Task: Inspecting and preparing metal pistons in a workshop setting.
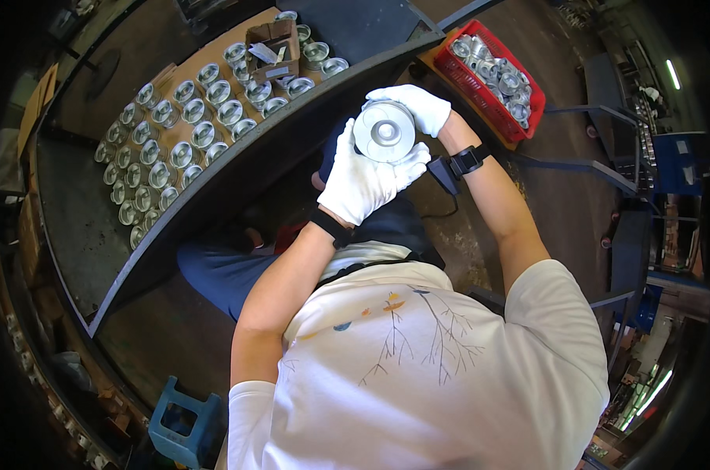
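A round, silvery metal part (384, 131) is held in front of me with its flat face up; a raised hub sits in its middle. My left hand (361, 182), in a white glove, cups it from the near side, with fingers around its lower edge. At its far right rim, my right hand (417, 108), also gloved in white, is closed over the edge. The undersides of both hands' grips are hidden. A dark band circles each wrist.
Many similar cup-shaped metal parts (181, 154) stand in rows on a brown board on the dark table (73, 235) at left. Among them is a cardboard box (272, 48). A red crate (531, 117) of metal parts stands at right. A blue stool (184, 423) is lower left.
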Tool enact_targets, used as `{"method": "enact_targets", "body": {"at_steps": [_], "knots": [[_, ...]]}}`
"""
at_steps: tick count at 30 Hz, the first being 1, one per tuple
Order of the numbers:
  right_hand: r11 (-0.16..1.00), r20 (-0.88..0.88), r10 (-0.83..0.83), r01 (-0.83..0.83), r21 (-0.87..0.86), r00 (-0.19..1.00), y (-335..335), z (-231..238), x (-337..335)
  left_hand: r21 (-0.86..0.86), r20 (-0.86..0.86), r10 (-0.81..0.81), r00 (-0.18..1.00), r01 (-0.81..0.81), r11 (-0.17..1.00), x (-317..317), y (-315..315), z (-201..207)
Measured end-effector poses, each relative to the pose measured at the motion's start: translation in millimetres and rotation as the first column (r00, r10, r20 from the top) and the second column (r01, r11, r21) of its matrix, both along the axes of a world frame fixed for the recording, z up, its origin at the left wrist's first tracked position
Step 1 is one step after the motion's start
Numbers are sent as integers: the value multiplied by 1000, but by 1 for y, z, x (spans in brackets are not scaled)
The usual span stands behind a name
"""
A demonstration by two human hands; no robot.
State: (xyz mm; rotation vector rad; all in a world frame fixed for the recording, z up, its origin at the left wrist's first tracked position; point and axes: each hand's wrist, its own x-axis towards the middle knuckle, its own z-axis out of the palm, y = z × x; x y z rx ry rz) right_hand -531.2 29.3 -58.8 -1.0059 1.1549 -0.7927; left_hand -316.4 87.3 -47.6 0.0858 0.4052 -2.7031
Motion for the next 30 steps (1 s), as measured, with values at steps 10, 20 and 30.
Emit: {"method": "enact_targets", "body": {"at_steps": [10,20,30], "knots": [[994,-164,98,-105,-32,981,-4,-7,1,20,13,2,1000,-2,1000,-3,3,-14],[995,-135,83,-76,58,987,-9,-14,2,101,-68,-21,997,28,994,-4,6,-26],[983,-125,137,-119,141,983,-13,-21,1,111,-52,-34,998,40,993,-6,11,-32]]}}
